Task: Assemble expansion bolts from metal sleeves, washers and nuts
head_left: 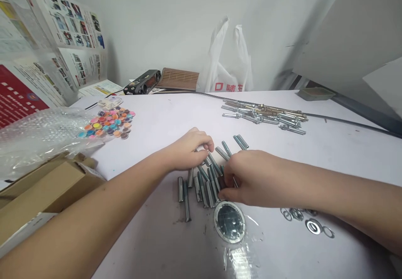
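My left hand (193,149) is over the far left of a pile of metal bolts and sleeves (209,187), its fingers curled and thumb close to the fingertips. Metal pieces show just under the thumb; whether one is gripped, I cannot tell. Over the pile's right side, my right hand (248,176) has bent fingers reaching down among the pieces, and a thin metal rod shows between finger and thumb. What it grips is partly hidden. Directly below the pile lies a round disc with a dark face and silver rim (229,222), on clear plastic film (240,262).
Assembled expansion bolts (264,113) lie at the back right. Washers (313,226) sit beneath my right forearm. To the left are colourful small discs (109,122), bubble wrap (47,132) and a cardboard box (50,195). A white plastic bag (226,65) stands by the wall.
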A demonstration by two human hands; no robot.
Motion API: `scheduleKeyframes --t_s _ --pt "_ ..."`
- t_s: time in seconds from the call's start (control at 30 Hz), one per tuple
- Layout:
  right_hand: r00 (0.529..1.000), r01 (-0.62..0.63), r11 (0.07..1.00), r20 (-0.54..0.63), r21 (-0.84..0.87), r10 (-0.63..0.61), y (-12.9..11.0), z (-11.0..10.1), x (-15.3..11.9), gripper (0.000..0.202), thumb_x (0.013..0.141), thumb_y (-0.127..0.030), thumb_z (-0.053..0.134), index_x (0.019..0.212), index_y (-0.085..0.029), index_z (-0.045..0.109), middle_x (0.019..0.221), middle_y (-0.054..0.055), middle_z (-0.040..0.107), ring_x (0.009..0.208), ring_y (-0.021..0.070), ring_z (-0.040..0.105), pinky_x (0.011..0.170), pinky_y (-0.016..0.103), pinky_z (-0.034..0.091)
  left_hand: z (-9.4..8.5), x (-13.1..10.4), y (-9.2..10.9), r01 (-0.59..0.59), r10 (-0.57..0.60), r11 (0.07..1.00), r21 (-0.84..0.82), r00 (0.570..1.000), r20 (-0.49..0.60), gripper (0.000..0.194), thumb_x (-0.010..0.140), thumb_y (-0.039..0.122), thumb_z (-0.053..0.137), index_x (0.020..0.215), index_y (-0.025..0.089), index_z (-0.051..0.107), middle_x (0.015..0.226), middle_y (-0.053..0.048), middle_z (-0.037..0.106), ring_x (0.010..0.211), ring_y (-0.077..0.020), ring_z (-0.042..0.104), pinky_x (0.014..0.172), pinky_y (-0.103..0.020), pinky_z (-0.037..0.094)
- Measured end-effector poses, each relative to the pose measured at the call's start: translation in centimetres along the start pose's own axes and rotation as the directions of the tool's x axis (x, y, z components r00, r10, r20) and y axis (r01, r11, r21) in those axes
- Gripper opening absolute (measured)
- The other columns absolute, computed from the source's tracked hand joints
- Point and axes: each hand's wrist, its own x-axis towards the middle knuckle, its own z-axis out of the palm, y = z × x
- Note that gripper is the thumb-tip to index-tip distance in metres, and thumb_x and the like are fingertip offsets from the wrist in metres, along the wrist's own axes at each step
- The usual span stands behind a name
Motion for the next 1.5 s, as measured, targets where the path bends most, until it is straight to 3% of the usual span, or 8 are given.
scheduleKeyframes --t_s 0.17,0.33,0.53,0.63,0.77,0.97,1.23,1.5 --pt "0.999 -0.035 0.999 0.003 0.019 0.035 -0.1 1.0 0.2 0.038 0.079 -0.050 0.054 0.054 -0.021 0.055 0.048 0.000 0.052 0.042 0.0123 0.041 0.037 0.026 0.029 -0.8 0.0 -0.9 0.026 -0.026 0.990 -0.141 1.000 -0.001 0.026 0.073 0.014 0.040 0.082 0.017 0.064 0.090 -0.004 0.066 0.097 -0.0230 0.051 0.092 -0.037 0.038" --pt "0.987 -0.138 0.980 0.106 0.141 0.123 0.0 0.6 0.3 0.041 0.076 -0.055 0.058 0.056 -0.020 0.053 0.050 0.000 0.051 0.040 0.0120 0.041 0.034 0.026 0.028 -1.4 0.0 -2.0 0.061 -0.052 0.955 -0.290 0.998 0.038 0.029 0.061 0.015 0.041 0.080 0.016 0.064 0.089 -0.006 0.065 0.097 -0.0255 0.054 0.091 -0.038 0.041" --pt "0.959 -0.234 0.935 0.220 0.268 0.177 -0.3 -0.1 0.5 0.033 0.077 -0.049 0.062 0.062 -0.019 0.059 0.055 0.002 0.056 0.042 0.0119 0.046 0.036 0.025 0.030 -1.8 -0.4 -1.5 0.033 -0.022 0.994 -0.108 0.994 0.103 0.037 0.061 0.008 0.046 0.087 0.019 0.069 0.100 -0.003 0.065 0.106 -0.0238 0.053 0.097 -0.035 0.040" --pt "0.958 -0.224 0.920 0.245 0.321 0.147 -0.5 -1.0 0.3 0.032 0.078 -0.044 0.063 0.060 -0.019 0.055 0.052 -0.001 0.050 0.043 0.0101 0.041 0.038 0.025 0.030 -1.9 -0.6 -1.4 0.005 0.000 0.999 -0.050 0.995 0.103 0.035 0.063 0.008 0.049 0.090 0.019 0.069 0.102 -0.004 0.064 0.106 -0.0231 0.052 0.097 -0.035 0.040" --pt "0.986 -0.169 0.902 0.082 0.398 0.148 0.0 -2.7 0.0 0.037 0.080 -0.043 0.061 0.055 -0.020 0.047 0.048 -0.004 0.032 0.041 0.0080 0.026 0.038 0.027 0.020 -1.8 -0.7 -1.4 0.016 -0.010 0.998 -0.058 0.995 0.104 0.034 0.070 0.010 0.050 0.097 0.020 0.069 0.104 -0.003 0.062 0.109 -0.0230 0.050 0.100 -0.036 0.038" --pt "0.964 -0.104 0.916 -0.187 0.387 0.189 1.4 -3.8 0.5 0.035 0.081 -0.041 0.060 0.055 -0.020 0.051 0.047 -0.003 0.035 0.041 0.0086 0.029 0.039 0.028 0.023 -1.1 -0.4 -0.1 0.078 -0.076 0.997 -0.014 0.991 0.112 0.028 0.080 0.031 0.060 0.106 0.024 0.068 0.105 -0.006 0.059 0.109 -0.0263 0.047 0.097 -0.041 0.038" --pt "0.986 0.014 0.914 -0.157 0.405 0.055 3.3 -3.1 2.5 0.028 0.085 -0.039 0.053 0.065 -0.019 0.055 0.056 -0.002 0.047 0.048 0.0100 0.039 0.043 0.026 0.031 -0.8 0.0 1.3 0.136 -0.137 0.991 0.018 0.981 0.140 0.027 0.080 0.033 0.061 0.105 0.030 0.070 0.101 -0.004 0.059 0.107 -0.0270 0.049 0.097 -0.043 0.036" --pt "0.986 0.054 0.873 -0.163 0.484 0.030 3.5 -3.1 2.8 0.029 0.083 -0.038 0.056 0.062 -0.019 0.050 0.058 -0.002 0.045 0.051 0.0104 0.038 0.048 0.026 0.031 -1.9 0.0 -0.5 0.122 -0.087 0.983 -0.140 0.969 0.233 0.020 0.076 0.036 0.070 0.091 0.023 0.073 0.098 -0.004 0.061 0.090 -0.0197 0.057 0.081 -0.031 0.044"
